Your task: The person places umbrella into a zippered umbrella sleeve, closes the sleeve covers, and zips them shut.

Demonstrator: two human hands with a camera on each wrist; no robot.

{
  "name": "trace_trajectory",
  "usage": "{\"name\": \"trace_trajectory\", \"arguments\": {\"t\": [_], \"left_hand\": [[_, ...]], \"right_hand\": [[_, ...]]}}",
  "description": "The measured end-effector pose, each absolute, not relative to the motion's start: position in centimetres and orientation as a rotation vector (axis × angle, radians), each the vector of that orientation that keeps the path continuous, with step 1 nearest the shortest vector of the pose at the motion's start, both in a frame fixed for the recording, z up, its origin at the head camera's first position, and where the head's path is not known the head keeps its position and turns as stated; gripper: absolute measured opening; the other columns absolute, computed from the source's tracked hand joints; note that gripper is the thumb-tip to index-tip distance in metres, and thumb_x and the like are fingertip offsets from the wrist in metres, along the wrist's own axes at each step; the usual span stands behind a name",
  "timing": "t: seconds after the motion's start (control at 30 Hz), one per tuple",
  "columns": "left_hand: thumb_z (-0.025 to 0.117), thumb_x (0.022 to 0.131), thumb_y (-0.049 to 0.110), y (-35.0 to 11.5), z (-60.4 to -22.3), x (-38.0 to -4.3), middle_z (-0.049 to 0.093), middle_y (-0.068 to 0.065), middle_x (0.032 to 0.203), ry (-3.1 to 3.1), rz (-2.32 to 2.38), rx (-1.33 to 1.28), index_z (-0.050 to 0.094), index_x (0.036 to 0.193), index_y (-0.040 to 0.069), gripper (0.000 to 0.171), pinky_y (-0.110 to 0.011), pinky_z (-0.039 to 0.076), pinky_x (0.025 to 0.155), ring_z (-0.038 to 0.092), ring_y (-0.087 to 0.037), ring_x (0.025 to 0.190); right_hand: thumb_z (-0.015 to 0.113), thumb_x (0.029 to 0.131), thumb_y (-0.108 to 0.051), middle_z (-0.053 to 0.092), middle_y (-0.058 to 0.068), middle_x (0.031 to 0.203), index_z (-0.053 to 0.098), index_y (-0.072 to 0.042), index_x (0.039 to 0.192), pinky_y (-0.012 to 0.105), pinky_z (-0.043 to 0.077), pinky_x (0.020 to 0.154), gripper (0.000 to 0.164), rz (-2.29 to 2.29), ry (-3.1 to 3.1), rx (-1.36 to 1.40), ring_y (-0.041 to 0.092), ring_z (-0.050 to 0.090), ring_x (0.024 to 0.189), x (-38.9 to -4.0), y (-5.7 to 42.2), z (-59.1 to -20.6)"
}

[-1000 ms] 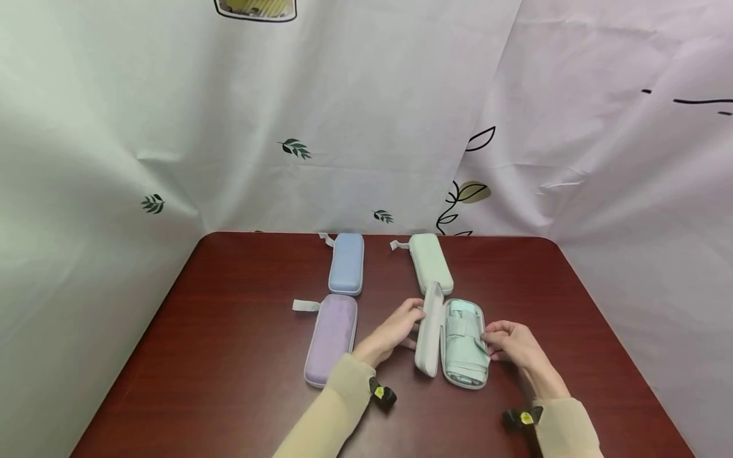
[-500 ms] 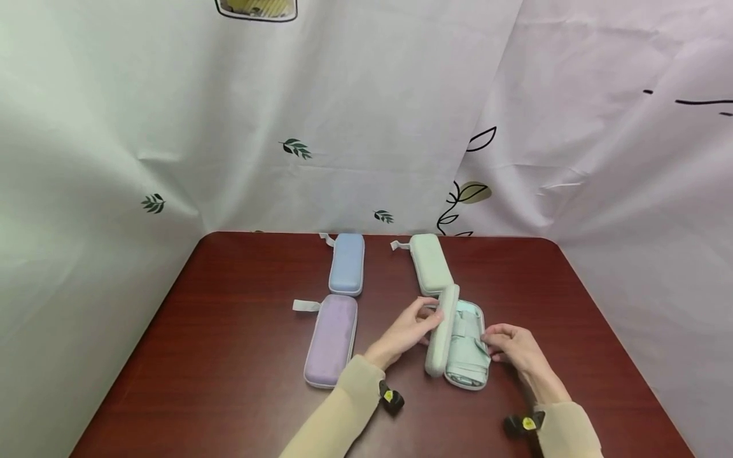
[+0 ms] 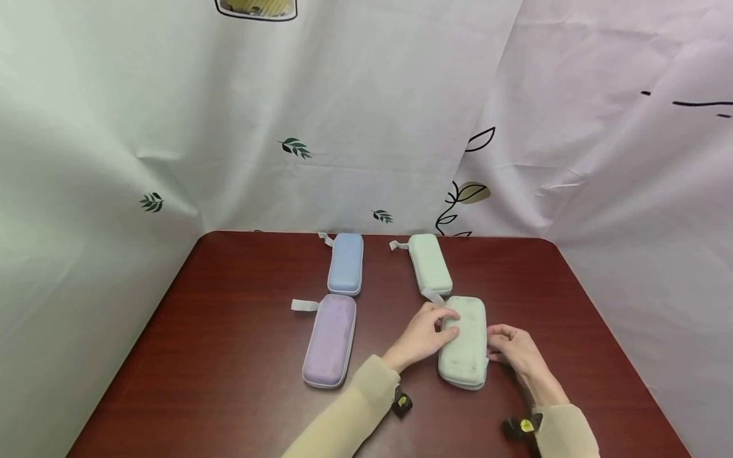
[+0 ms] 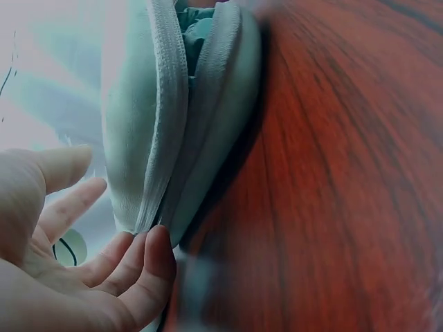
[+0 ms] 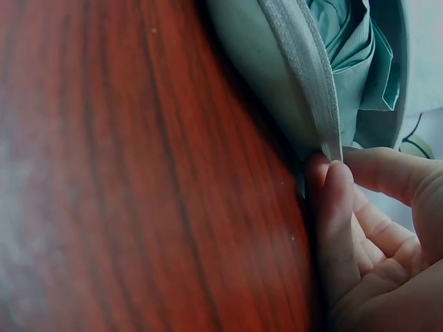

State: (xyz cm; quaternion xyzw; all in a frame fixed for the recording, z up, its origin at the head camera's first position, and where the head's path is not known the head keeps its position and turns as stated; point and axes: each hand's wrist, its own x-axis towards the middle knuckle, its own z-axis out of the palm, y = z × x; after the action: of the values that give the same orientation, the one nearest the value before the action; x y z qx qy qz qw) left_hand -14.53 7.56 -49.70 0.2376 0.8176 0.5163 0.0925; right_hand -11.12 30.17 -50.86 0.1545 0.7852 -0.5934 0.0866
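Observation:
A pale green zip case [image 3: 465, 343] lies at the near right of the table, its lid folded over the base. In the left wrist view a gap remains between the zip edges, and folded mint fabric [image 4: 197, 31] shows inside. My left hand [image 3: 420, 336] grips the case's left side, thumb and index finger over the lid, other fingertips at the zip edge. On the opposite side my right hand [image 3: 512, 350] pinches the rim of the base. The right wrist view shows its fingertips on both sides of that rim, with the fabric [image 5: 349, 52] just behind.
Another pale green case [image 3: 429, 264] lies directly behind the first. To the left are a blue case [image 3: 346, 262] and, nearer, a purple case [image 3: 329, 340], each with a strap. A white patterned cloth [image 3: 366, 114] hangs behind the dark red table [image 3: 217, 356].
The lid has swung from upright over to the right and now covers the fabric. My left hand has moved right with it, while my right hand has stayed at the rim.

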Motion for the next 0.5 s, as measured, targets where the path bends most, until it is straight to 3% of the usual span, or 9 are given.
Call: {"name": "trace_trajectory", "arguments": {"t": [0.3, 0.5], "left_hand": [[0.070, 0.090, 0.029, 8.0, -49.9, -14.4, 0.047, 0.002, 0.124, 2.542, 1.350, 0.763, 0.068, 0.120, 0.024, 0.031, -0.026, 0.040, 0.096, 0.047, -0.012, 0.115], [0.070, 0.089, 0.029, 7.7, -49.7, -14.5, 0.047, 0.001, 0.128, 2.523, 1.333, 0.809, 0.068, 0.124, 0.022, 0.036, -0.026, 0.038, 0.098, 0.045, -0.013, 0.118]], "right_hand": [[0.066, 0.090, -0.003, 0.066, 0.009, 0.102, 0.039, 0.018, 0.127, 0.033, 0.055, 0.079, 0.050, -1.890, 2.066, 0.132, 0.013, 0.066, 0.091, -10.5, 32.0, -51.0], [0.068, 0.086, 0.004, 0.062, 0.009, 0.095, 0.038, 0.016, 0.122, 0.027, 0.053, 0.072, 0.049, -1.827, 2.113, -0.112, 0.012, 0.064, 0.081, -10.5, 32.1, -51.0]]}}
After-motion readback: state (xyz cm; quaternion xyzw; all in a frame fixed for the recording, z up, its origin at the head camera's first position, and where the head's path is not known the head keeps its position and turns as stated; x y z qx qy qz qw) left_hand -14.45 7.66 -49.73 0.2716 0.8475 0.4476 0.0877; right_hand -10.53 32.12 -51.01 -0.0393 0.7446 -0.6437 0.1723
